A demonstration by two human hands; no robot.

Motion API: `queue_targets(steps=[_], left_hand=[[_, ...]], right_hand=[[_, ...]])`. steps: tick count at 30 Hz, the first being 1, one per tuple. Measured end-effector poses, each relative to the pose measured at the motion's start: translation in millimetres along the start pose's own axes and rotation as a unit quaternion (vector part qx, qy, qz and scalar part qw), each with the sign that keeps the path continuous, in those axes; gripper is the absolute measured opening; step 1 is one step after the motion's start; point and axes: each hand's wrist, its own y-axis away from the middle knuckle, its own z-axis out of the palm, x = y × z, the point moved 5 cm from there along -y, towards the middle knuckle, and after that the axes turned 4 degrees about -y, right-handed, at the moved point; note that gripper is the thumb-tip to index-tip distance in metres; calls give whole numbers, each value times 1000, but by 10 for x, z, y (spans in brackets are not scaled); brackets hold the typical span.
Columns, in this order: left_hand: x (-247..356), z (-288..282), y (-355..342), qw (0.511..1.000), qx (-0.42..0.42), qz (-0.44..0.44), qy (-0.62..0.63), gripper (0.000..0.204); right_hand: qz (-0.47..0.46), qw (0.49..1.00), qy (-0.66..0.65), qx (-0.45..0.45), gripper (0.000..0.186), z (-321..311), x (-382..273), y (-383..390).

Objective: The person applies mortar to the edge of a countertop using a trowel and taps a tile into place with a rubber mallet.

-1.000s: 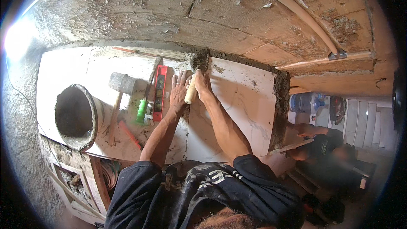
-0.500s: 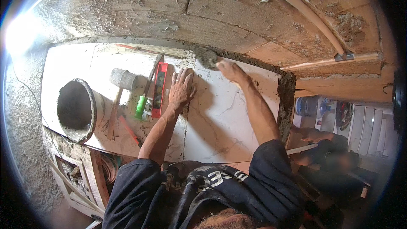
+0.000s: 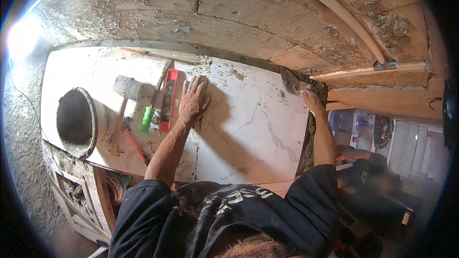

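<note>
My left hand (image 3: 193,101) lies with spread fingers on the white marbled tiles, near the joint between two of them. Beside it rests a red spirit level (image 3: 164,111). My right hand (image 3: 313,101) is closed on a trowel (image 3: 289,81), its blade coated with grey mortar. The blade is at the far right corner of the large white tile (image 3: 248,129); its handle is mostly hidden in my fingers. Mortar (image 3: 310,138) runs along that tile's right edge. Small smears of mortar mark the tile's far side.
Left of the level lie a green-handled tool (image 3: 147,118), a mallet (image 3: 130,89) and a red-handled tool (image 3: 135,146). A mortar-crusted bucket (image 3: 76,123) stands farther left. A rough wall with a pipe (image 3: 334,7) bounds the far side. Another person (image 3: 366,177) is low at the right.
My right hand has carried the trowel rightward along the far edge, from near the tile joint to the far right corner. The left hand stays flat in place; the view has shifted slightly.
</note>
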Motion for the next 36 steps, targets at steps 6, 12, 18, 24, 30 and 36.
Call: queue_targets(steps=[6,12,18,24,30,36], left_hand=[[-62,-5,29,1000,8,-13,-18,53],[-40,-18,17,1000,6,-11,-18,54],[-67,39,32,1000,14,-9,1,53],[-53,33,14,1000,8,-8,-15,53],[-53,21,8,1000,7,-5,-15,54],[-27,1,0,1000,10,-1,0,52]], right_hand=[[236,971,-24,1,47,-161,-127,414],[249,930,-219,156,52,373,607,487],[307,936,-110,135,60,392,-49,386],[333,924,-60,179,60,395,-105,556],[322,933,-48,151,60,360,-79,343],[286,946,-64,136,58,224,161,350]])
